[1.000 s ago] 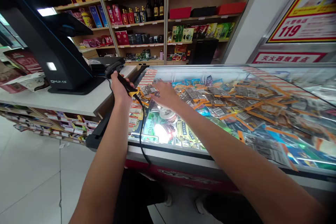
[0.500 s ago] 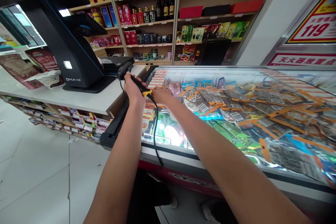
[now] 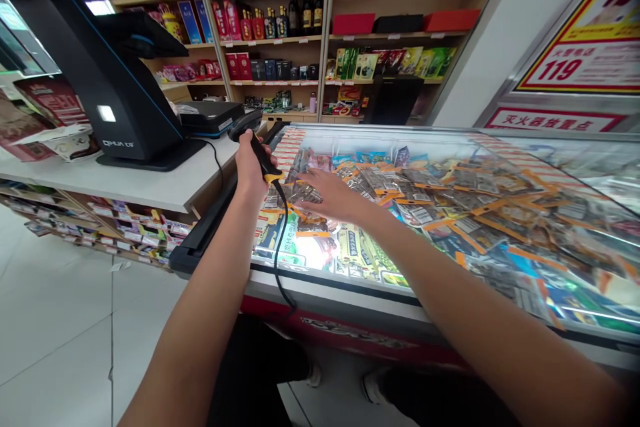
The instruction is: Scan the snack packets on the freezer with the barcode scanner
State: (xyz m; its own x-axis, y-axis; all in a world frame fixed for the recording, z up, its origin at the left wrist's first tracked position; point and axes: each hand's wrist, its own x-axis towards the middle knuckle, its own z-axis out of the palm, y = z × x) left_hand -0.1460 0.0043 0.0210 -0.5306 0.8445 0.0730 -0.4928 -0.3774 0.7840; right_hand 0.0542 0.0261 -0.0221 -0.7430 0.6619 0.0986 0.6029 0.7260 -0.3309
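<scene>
Our left hand (image 3: 251, 163) has its fingers wrapped tight round the barcode scanner (image 3: 254, 140), black with a yellow band, held over the near left corner of the glass display case (image 3: 350, 283). Its black cord (image 3: 278, 247) hangs down over the front edge. Our right hand (image 3: 333, 195) lies flat, fingers spread, on the packets (image 3: 300, 192) on the glass. Left of us, on the white counter (image 3: 135, 185), stands the till terminal (image 3: 120, 113).
</scene>
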